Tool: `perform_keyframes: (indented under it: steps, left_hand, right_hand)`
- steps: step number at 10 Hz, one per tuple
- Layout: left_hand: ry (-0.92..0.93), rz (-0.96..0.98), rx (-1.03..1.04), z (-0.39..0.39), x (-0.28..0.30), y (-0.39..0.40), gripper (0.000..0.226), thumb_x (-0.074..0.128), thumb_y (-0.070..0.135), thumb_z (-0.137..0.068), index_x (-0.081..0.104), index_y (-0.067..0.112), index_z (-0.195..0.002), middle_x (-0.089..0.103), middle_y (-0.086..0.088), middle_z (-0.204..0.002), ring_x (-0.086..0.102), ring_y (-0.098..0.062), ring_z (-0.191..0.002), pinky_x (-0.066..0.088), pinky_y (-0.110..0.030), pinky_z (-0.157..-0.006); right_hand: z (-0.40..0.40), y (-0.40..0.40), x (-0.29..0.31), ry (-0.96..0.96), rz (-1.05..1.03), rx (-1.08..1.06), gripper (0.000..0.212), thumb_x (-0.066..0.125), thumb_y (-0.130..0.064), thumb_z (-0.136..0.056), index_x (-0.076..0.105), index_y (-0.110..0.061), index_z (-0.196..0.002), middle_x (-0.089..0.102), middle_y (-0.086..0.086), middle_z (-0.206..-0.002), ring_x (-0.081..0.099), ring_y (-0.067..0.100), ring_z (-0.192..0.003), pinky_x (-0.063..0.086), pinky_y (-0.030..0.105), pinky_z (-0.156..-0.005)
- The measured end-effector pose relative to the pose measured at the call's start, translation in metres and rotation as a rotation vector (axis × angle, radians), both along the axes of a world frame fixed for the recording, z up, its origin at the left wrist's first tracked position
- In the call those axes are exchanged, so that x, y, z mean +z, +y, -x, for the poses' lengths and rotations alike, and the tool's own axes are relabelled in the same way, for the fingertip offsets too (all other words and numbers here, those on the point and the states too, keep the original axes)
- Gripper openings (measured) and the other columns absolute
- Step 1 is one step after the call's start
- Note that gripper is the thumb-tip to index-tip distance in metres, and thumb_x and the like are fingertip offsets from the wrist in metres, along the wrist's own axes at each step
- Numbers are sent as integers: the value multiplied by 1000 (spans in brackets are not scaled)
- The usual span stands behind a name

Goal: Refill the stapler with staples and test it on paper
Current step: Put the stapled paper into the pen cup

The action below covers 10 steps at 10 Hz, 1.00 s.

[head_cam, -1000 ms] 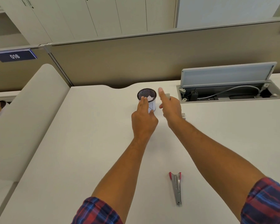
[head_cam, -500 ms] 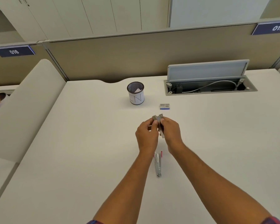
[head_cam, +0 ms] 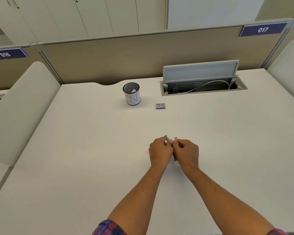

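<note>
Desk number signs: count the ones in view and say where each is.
2. Sign 016 is fixed on the partition at far left; sign 017 on the partition at upper right. More may lie outside the frame.

Light: bright, even, soft around me.
Shadows: faint under my hands [head_cam: 174,154] on the desk [head_cam: 75,150].
Edges: wide-angle bending.
Sharpness: slightly soft.

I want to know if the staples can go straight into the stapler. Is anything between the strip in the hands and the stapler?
The left hand and right hand pinch the staples just above the stapler, itself mostly hidden beneath the hands. Nothing visible stands between. The cup and staple box sit farther back.
</note>
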State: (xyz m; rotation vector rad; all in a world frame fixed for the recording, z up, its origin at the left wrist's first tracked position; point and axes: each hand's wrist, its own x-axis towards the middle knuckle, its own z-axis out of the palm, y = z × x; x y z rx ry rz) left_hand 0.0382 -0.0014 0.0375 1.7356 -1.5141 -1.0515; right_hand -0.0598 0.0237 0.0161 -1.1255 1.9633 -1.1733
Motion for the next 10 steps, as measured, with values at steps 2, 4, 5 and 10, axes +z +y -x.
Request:
perform_keyframes:
  steps: [2, 4, 5, 10]
  left_hand:
    - [-157, -46, -72, 6, -8, 5, 28, 61, 24, -92, 64, 11, -68, 70, -3, -77, 54, -12, -62, 41, -25, -61]
    - [-222, -69, -95, 9, -12, 0, 37, 62, 17, -87, 45, 13, -55, 49, -2, -55, 36, -14, -47, 23, -26, -42]
    - [-255, -85, -116, 9, -15, -3, 40, 64, 16, -85, 38, 14, -55, 40, -6, -56, 27, -18, -52, 19, -31, -47]
    - [-263, 18, -103, 0, -20, -3, 11, 67, 24, -87, 63, 17, -79, 65, -2, -88, 57, -19, -77, 48, -33, -74]
  right_hand:
    - [5, 11, -9, 71, -117, -20, 44, 58, -30, -91, 58, -10, -52, 58, 3, -47, 57, 25, -52, 53, 43, -56]
    - [4, 7, -14, 132, -154, -24, 43, 63, -30, -87, 55, -7, -53, 56, 6, -48, 49, 27, -50, 44, 38, -49]
    - [6, 6, -15, 161, -191, -29, 39, 65, -28, -85, 54, -5, -56, 55, 7, -50, 39, 17, -47, 33, 30, -47]
    - [8, 7, -11, 214, -223, 14, 23, 62, -37, -84, 67, -27, -105, 71, -8, -86, 66, 16, -81, 55, 32, -71]
